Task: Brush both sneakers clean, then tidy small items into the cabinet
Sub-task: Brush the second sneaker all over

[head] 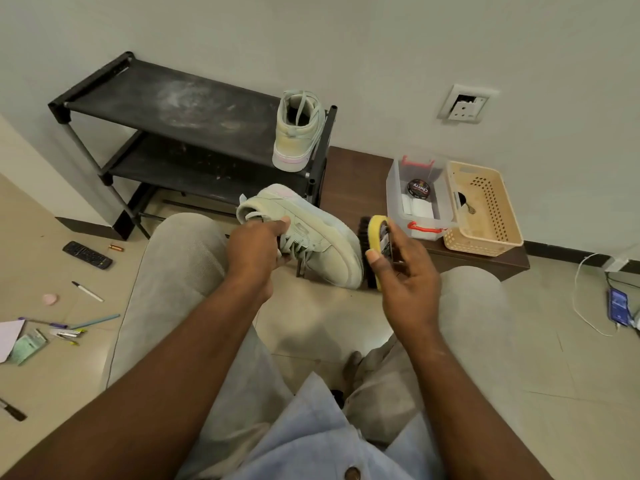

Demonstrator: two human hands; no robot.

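A person's left hand (258, 244) grips one sneaker (322, 237) by its collar to steady it, while the right hand (405, 282) clasps a brush (375, 244) against its toe. The second sneaker (298, 133) stands at the rack's (173, 98) right end.

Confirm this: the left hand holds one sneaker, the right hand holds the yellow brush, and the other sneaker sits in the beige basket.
The other sneaker stands on the top shelf of the black rack, not in the basket; the head view shows it. The left hand does hold one sneaker, the right hand the yellow brush.
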